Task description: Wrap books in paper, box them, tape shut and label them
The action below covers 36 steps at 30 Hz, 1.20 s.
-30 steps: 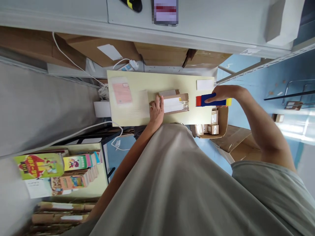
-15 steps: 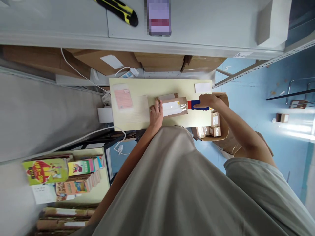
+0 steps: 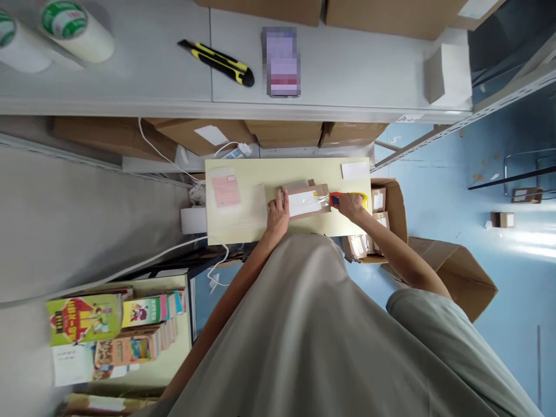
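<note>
The brown parcel [image 3: 304, 200] lies mid-table [image 3: 260, 171]. The left hand [image 3: 278, 207] presses flat on it; the right hand [image 3: 351, 204] grips the tape dispenser [image 3: 334, 199] at its right end. Hold firm, pull straight.

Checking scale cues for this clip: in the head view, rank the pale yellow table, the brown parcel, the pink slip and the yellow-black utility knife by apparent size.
1. pale yellow table
2. brown parcel, under the left hand
3 and 4. utility knife and pink slip: unsure; the knife lies on a shelf nearer the camera.
</note>
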Each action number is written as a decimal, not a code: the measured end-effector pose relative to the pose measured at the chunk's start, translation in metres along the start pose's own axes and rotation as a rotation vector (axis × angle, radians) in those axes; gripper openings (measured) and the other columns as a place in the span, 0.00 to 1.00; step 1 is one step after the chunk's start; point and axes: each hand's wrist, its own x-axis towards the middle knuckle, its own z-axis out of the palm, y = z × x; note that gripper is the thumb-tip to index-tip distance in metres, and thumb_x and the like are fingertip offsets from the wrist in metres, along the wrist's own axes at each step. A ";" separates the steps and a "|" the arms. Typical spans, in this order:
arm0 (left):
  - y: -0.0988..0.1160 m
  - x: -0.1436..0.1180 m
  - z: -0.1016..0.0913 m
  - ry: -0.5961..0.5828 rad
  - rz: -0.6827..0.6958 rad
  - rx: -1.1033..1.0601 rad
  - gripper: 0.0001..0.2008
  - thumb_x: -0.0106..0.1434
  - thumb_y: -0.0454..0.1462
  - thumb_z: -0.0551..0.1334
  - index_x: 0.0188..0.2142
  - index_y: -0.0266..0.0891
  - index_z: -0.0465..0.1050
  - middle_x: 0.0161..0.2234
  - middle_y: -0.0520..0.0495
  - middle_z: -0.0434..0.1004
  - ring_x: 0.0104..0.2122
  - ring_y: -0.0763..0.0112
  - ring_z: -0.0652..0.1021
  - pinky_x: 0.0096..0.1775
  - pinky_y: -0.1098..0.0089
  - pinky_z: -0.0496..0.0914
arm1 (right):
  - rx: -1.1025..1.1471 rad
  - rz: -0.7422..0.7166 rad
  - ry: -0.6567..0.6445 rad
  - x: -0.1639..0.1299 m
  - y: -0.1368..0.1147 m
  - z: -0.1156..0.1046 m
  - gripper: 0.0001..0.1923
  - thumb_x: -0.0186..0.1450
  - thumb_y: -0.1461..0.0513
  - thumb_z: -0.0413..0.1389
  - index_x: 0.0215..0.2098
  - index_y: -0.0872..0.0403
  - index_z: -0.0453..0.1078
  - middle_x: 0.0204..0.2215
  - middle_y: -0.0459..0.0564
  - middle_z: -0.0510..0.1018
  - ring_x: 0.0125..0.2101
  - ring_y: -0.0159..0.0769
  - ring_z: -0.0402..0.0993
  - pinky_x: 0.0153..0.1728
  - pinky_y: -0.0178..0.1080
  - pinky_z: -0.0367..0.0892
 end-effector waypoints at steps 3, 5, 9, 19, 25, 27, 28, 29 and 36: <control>-0.001 -0.005 -0.007 -0.027 0.004 0.003 0.52 0.72 0.38 0.70 0.86 0.26 0.45 0.84 0.15 0.44 0.72 0.33 0.73 0.69 0.38 0.72 | -0.029 0.175 0.065 -0.009 0.006 0.003 0.24 0.83 0.54 0.53 0.63 0.64 0.79 0.55 0.78 0.87 0.55 0.61 0.87 0.46 0.48 0.73; 0.004 -0.007 -0.017 -0.034 -0.029 0.019 0.65 0.65 0.47 0.80 0.86 0.27 0.44 0.84 0.12 0.40 0.76 0.23 0.68 0.72 0.35 0.69 | -0.013 0.209 0.123 -0.020 0.011 -0.005 0.26 0.84 0.51 0.52 0.63 0.64 0.79 0.56 0.77 0.87 0.56 0.60 0.87 0.47 0.46 0.73; 0.034 0.002 -0.054 0.081 0.033 0.057 0.78 0.57 0.58 0.85 0.87 0.28 0.40 0.85 0.12 0.32 0.83 0.11 0.45 0.77 0.24 0.50 | 0.074 0.257 0.314 -0.051 0.014 -0.041 0.31 0.84 0.46 0.50 0.64 0.63 0.77 0.53 0.76 0.88 0.56 0.63 0.87 0.48 0.47 0.72; 0.136 0.078 -0.188 0.377 0.499 0.008 0.69 0.68 0.53 0.79 0.88 0.45 0.29 0.88 0.29 0.35 0.85 0.25 0.34 0.79 0.23 0.37 | 0.093 0.120 0.929 -0.070 -0.005 -0.180 0.35 0.82 0.46 0.48 0.76 0.61 0.66 0.56 0.73 0.86 0.60 0.67 0.79 0.70 0.60 0.57; 0.144 0.095 -0.206 0.419 0.498 -0.028 0.66 0.73 0.55 0.74 0.88 0.41 0.28 0.86 0.25 0.41 0.86 0.29 0.39 0.81 0.28 0.38 | -0.002 0.134 0.899 -0.011 -0.004 -0.238 0.36 0.82 0.49 0.48 0.78 0.64 0.63 0.57 0.71 0.84 0.65 0.63 0.74 0.75 0.64 0.51; 0.134 0.087 -0.196 0.415 0.469 -0.074 0.64 0.74 0.56 0.72 0.88 0.38 0.28 0.85 0.22 0.46 0.86 0.30 0.43 0.81 0.30 0.42 | -0.011 0.130 0.917 0.010 0.000 -0.244 0.36 0.83 0.48 0.48 0.78 0.64 0.63 0.58 0.71 0.83 0.67 0.63 0.72 0.76 0.66 0.51; 0.125 0.081 -0.188 0.404 0.441 -0.107 0.62 0.76 0.55 0.71 0.87 0.37 0.29 0.84 0.21 0.48 0.86 0.31 0.46 0.82 0.32 0.46 | -0.015 0.126 0.941 0.017 0.002 -0.245 0.37 0.83 0.47 0.48 0.79 0.64 0.63 0.60 0.71 0.82 0.68 0.63 0.70 0.77 0.68 0.51; 0.112 0.074 -0.177 0.388 0.402 -0.146 0.60 0.77 0.55 0.69 0.87 0.36 0.31 0.84 0.20 0.50 0.85 0.32 0.49 0.81 0.34 0.50 | -0.020 0.122 0.969 0.023 0.006 -0.242 0.38 0.83 0.47 0.47 0.80 0.64 0.62 0.63 0.73 0.79 0.70 0.64 0.68 0.77 0.70 0.50; -0.022 -0.005 -0.051 0.211 -0.138 -0.447 0.39 0.80 0.49 0.65 0.80 0.30 0.59 0.76 0.21 0.70 0.76 0.41 0.74 0.75 0.46 0.71 | 0.120 0.117 1.046 0.019 0.022 -0.117 0.38 0.84 0.47 0.39 0.86 0.55 0.52 0.80 0.73 0.60 0.79 0.71 0.55 0.74 0.78 0.55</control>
